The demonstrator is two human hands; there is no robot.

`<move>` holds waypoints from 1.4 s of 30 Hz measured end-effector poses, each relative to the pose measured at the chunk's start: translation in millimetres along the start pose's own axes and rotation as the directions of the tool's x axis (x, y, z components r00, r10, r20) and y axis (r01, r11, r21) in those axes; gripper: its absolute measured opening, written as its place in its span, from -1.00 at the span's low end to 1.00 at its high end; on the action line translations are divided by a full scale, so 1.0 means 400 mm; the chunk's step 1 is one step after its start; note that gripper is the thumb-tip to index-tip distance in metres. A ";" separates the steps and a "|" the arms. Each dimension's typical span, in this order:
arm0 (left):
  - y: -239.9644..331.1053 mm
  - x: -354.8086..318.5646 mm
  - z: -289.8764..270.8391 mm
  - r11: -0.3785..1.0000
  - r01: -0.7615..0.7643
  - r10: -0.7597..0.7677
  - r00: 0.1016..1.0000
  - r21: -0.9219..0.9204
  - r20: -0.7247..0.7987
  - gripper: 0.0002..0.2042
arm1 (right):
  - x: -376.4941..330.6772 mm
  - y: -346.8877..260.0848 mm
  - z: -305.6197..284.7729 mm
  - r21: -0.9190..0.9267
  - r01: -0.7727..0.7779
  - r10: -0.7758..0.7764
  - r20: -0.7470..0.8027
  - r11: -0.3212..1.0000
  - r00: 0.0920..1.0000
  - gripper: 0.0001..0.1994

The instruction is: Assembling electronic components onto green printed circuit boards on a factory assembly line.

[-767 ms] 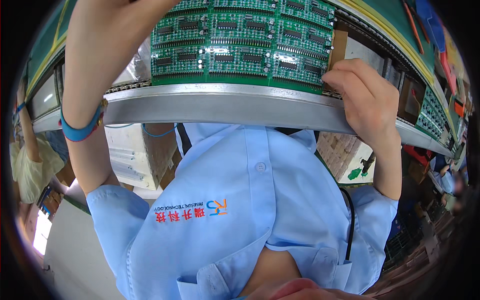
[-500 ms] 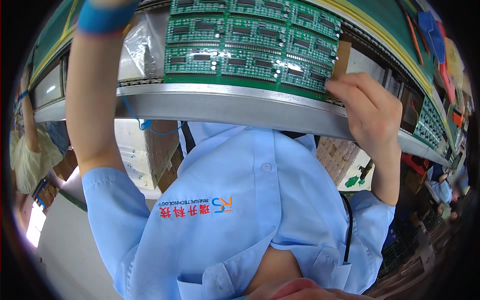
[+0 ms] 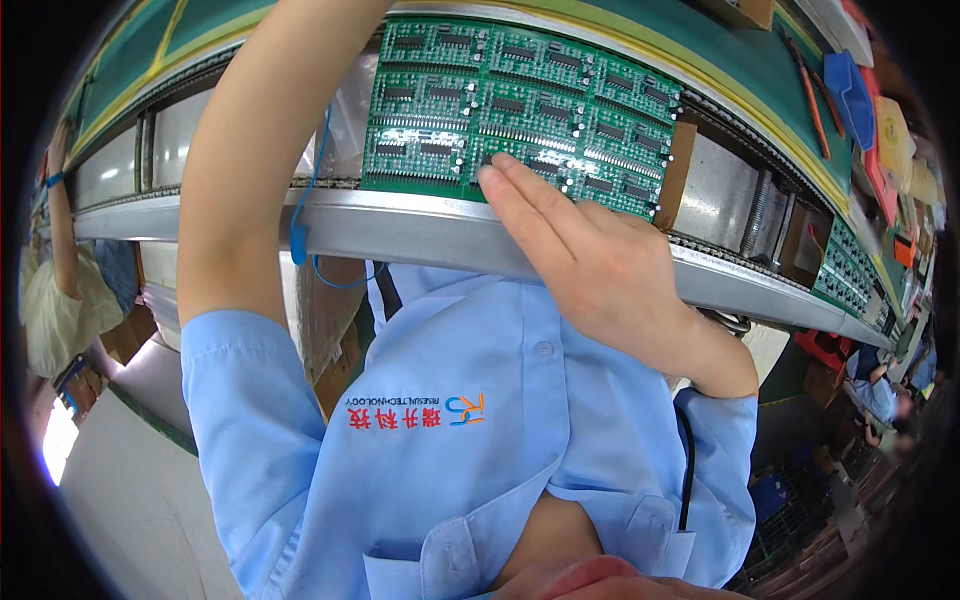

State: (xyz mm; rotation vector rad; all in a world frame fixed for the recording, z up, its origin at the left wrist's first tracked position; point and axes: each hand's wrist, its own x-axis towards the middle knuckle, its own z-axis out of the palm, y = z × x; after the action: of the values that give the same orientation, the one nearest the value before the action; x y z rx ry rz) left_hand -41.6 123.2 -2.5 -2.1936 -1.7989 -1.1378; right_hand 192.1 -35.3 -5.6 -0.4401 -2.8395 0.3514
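The board [image 3: 412, 112] lay along the rail [image 3: 400, 213], probably light, stiff and fragile, best held by its edges. The right hand [image 3: 612, 268] touched it, fingers narrow, any grip hidden; the unseen left hand's fingers couldn't be judged.

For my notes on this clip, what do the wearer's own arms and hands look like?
The left forearm and right forearm are bare below short, light-blue sleeves. The right hand wears no glove or visible wristband; the left hand is out of frame. A blue cord hangs beside the left forearm, and a black cable runs near the right sleeve.
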 end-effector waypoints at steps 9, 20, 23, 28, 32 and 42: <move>0.029 -0.145 -0.163 0.973 0.066 -0.102 0.983 -0.222 -0.154 -0.87 | -0.036 0.007 -0.005 -0.117 -0.125 0.126 -0.002 0.985 0.992 -0.51; -0.085 -0.275 -0.200 0.980 0.011 -0.025 0.997 -0.197 -0.069 -0.78 | -0.187 0.068 -0.060 -0.201 -0.438 0.402 -0.196 0.876 0.894 -0.53; -0.087 -0.273 -0.200 0.974 -0.005 0.001 1.000 -0.228 -0.018 -0.81 | -0.239 0.084 -0.080 -0.237 -0.545 0.501 -0.225 0.804 0.836 -0.49; -0.060 -0.287 -0.187 0.964 -0.001 0.005 1.000 -0.266 0.014 -0.81 | -0.312 0.122 -0.105 -0.297 -0.688 0.629 -0.280 0.662 0.725 -0.45; -0.054 -0.293 -0.166 0.960 0.067 -0.046 0.996 -0.274 0.082 -0.81 | -0.358 0.148 -0.113 -0.323 -0.772 0.684 -0.358 0.548 0.635 -0.53; -0.057 -0.310 -0.149 0.917 0.214 -0.163 0.971 -0.336 0.175 -0.80 | -0.429 0.200 -0.133 -0.308 -0.863 0.733 -0.457 0.401 0.504 -0.60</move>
State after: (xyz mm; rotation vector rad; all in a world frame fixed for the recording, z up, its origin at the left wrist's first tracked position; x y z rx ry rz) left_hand -94.4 -0.3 -40.7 -2.3867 -2.0420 -1.4832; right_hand 386.5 -6.3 -12.4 -1.8657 -2.1793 -0.3266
